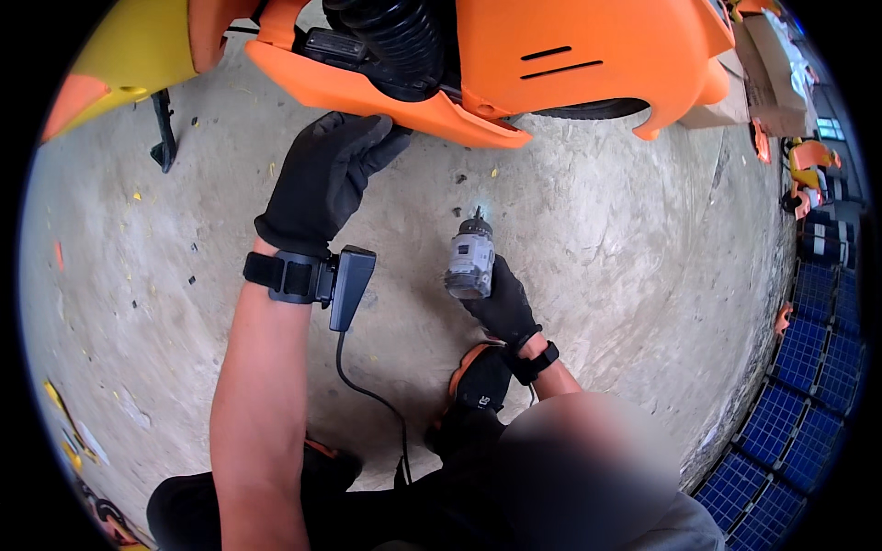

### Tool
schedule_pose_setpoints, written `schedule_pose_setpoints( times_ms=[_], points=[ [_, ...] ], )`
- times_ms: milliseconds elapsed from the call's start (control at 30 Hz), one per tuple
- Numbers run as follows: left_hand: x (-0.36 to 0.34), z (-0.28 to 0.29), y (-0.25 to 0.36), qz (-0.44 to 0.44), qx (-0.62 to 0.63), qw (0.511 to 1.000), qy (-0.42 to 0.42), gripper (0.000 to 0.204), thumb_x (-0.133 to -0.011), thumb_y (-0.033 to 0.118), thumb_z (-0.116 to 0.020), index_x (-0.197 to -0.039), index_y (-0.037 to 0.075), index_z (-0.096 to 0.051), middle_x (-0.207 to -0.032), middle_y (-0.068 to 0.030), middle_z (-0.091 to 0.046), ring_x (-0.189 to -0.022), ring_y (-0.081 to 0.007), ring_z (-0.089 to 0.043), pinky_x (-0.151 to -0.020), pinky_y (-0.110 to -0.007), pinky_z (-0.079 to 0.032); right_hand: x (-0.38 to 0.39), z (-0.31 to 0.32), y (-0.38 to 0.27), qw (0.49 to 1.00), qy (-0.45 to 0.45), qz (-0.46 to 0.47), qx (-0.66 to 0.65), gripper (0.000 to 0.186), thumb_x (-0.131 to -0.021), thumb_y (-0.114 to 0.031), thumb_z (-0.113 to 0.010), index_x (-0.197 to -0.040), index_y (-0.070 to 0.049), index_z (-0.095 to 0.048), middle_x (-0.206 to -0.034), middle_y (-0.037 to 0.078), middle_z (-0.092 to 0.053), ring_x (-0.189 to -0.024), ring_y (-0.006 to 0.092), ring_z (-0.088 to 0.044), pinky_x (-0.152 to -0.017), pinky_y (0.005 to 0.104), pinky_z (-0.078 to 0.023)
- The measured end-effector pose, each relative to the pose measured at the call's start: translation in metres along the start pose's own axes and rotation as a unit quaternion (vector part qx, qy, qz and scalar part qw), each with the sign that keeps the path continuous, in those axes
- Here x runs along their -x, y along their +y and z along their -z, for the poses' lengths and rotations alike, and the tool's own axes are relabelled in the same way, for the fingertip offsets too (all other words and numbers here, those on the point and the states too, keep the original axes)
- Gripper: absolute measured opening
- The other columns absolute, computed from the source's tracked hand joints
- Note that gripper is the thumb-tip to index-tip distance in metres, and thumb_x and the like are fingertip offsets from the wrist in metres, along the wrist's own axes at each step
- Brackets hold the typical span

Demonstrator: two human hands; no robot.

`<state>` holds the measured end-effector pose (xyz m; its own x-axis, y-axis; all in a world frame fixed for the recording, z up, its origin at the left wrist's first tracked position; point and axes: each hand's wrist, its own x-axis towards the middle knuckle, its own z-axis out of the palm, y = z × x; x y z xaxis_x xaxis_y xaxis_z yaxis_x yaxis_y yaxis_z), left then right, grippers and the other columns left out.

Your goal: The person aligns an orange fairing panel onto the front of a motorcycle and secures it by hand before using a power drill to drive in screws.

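In a black glove, my left hand (331, 174) is at the lower edge of a long orange panel (395, 110), part of a larger orange machine body (560, 69). Its fingers are bent and closed against the panel's edge; some fingertips are hidden. My right hand (503, 298), also gloved in black, is closed around the handle of a grey cordless drill (471, 262). The drill's chuck and bit point away from me toward the machine, with a gap between them. A black ribbed rubber boot (390, 41) sits behind the panel.
A strapped black device (352, 286) on my left wrist trails a cable (377, 395). My shoe (482, 381) stands near the drill. Yellow bodywork (129, 64) and a dark stand (163, 133) are at upper left. Cardboard (776, 78) and blue grid panels (795, 354) line the right.
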<state>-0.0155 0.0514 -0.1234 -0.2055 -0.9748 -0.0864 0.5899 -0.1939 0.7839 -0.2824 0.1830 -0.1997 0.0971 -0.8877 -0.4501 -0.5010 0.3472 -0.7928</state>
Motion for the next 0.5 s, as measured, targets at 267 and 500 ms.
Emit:
schedule_pose_setpoints(
  times_ms=[267,500],
  points=[
    [0.0,-0.011,-0.001,-0.037,-0.006,0.999,0.017,0.029,-0.097,0.019,-0.057,-0.118,-0.002,-0.06,-0.116,-0.0109,-0.063,-0.11,-0.0233,-0.062,-0.098,-0.031,-0.051,0.01,-0.01,0.022,0.916,0.013,0.134,0.377,0.062,-0.067,-0.022,-0.072,-0.124,-0.007,-0.051,-0.104,0.013,-0.059,-0.098,0.0321,-0.058,-0.077,0.0451,-0.049],
    [-0.001,-0.023,0.008,0.05,-0.237,0.957,0.162,0.036,-0.088,0.036,-0.069,-0.103,0.004,-0.065,-0.091,-0.0029,-0.066,-0.086,-0.0139,-0.066,-0.081,-0.027,-0.053,-0.002,0.008,0.001,0.894,-0.141,0.138,0.402,0.065,-0.066,-0.024,-0.076,-0.124,-0.008,-0.052,-0.105,0.015,-0.06,-0.096,0.0351,-0.058,-0.08,0.0456,-0.049]
  ],
)
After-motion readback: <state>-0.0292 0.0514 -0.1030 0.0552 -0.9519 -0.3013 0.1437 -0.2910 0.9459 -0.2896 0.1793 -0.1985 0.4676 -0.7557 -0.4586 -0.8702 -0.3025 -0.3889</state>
